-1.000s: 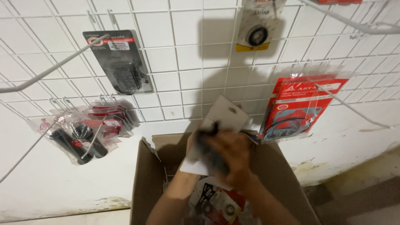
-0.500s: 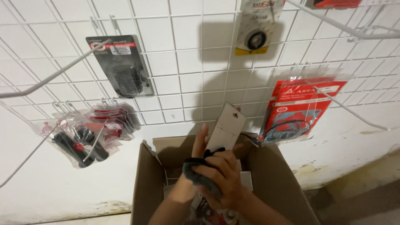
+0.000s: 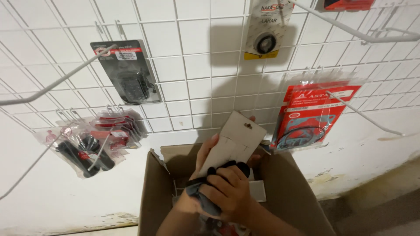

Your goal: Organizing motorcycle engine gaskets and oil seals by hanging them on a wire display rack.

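Above the open cardboard box (image 3: pixel 280 192), both hands are grasping a carded pack (image 3: pixel 232 146): right hand (image 3: pixel 229 192) wiping with a grey cloth (image 3: pixel 201 199), left hand (image 3: pixel 205 153) steadying.

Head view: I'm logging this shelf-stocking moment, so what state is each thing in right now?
Cardboard box: open, flaps up.
Carded pack: held tilted above the box, blank back toward the camera.
Left hand: fingers behind the pack.
Right hand: fingers closed on the pack's dark lower end.
Black pack: hanging on the wire grid.
Red gasket packs: hanging on a hook.
Bagged grips: hanging on hooks.
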